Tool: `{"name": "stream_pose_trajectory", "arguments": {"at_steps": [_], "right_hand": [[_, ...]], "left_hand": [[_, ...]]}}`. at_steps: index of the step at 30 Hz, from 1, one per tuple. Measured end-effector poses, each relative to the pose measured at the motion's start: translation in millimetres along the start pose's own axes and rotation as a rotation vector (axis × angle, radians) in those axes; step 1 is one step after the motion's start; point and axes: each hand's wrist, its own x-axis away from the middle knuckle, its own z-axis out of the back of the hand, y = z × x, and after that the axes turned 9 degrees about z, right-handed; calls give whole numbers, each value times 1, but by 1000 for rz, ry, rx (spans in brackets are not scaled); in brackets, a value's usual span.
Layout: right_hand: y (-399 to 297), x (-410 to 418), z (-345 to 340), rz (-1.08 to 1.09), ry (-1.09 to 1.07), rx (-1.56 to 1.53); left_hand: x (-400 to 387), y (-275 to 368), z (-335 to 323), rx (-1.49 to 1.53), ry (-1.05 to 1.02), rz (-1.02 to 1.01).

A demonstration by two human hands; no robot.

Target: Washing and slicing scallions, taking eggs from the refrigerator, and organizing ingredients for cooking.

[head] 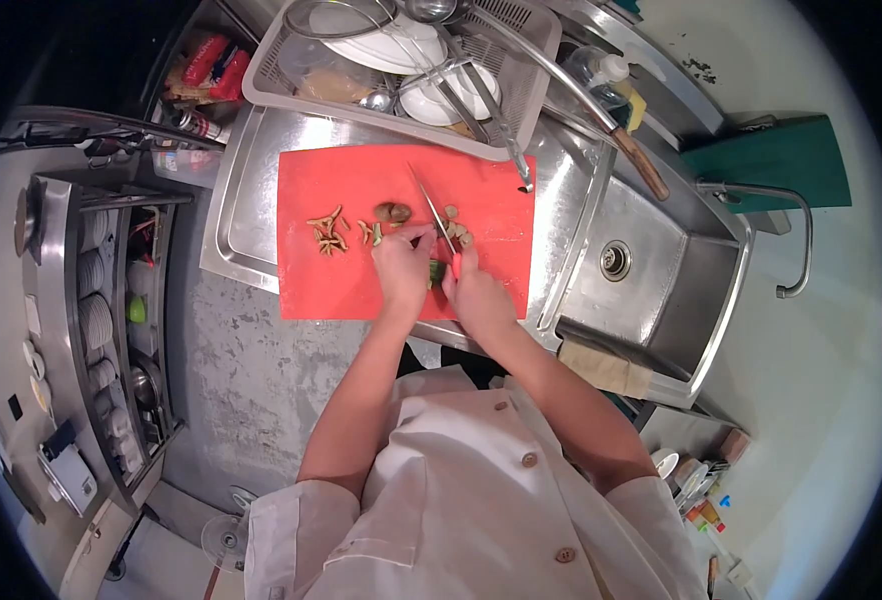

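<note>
On the red cutting board (328, 289), my right hand (483, 296) grips a kitchen knife (432, 201) by its red handle. The blade points away from me and slants left. My left hand (402, 266) is beside the blade with its fingertips bunched; what they pinch, if anything, is hidden. Brown mushroom-like pieces (393, 212) lie just beyond that hand. Pale round slices (459, 234) are right of the blade. Brown strips (328, 234) form a loose pile at the board's left. A green vegetable piece (435, 273) shows between my hands, and a smaller green bit (377, 234) lies by my left knuckles.
A grey plastic rack (261, 79) of dishes and utensils overhangs the board's far edge. The wooden handle (639, 163) of a long utensil juts right toward the sink (636, 300). A curved faucet (807, 232) and green board (778, 161) stand beyond. Shelves (73, 247) hold stacked plates at left.
</note>
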Motion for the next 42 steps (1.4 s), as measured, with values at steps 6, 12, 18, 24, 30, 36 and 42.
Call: {"name": "stream_pose_trajectory", "arguments": {"at_steps": [6, 12, 18, 24, 30, 36, 42], "right_hand": [[-10, -14, 32, 165, 1, 62], [-11, 13, 19, 86, -41, 48], [-2, 9, -2, 24, -17, 14], [-9, -20, 1, 40, 81, 65], [17, 10, 32, 236, 100, -21], [52, 46, 26, 179, 143, -86], [46, 58, 17, 90, 171, -45]], "left_hand": [[-2, -7, 0, 18, 22, 3], [0, -3, 0, 146, -12, 52], [-1, 0, 1, 140, -31, 115], [-4, -3, 1, 6, 0, 1], [-2, -6, 1, 31, -85, -34], [-10, 6, 0, -8, 26, -233], [-20, 14, -9, -98, -196, -306]]}}
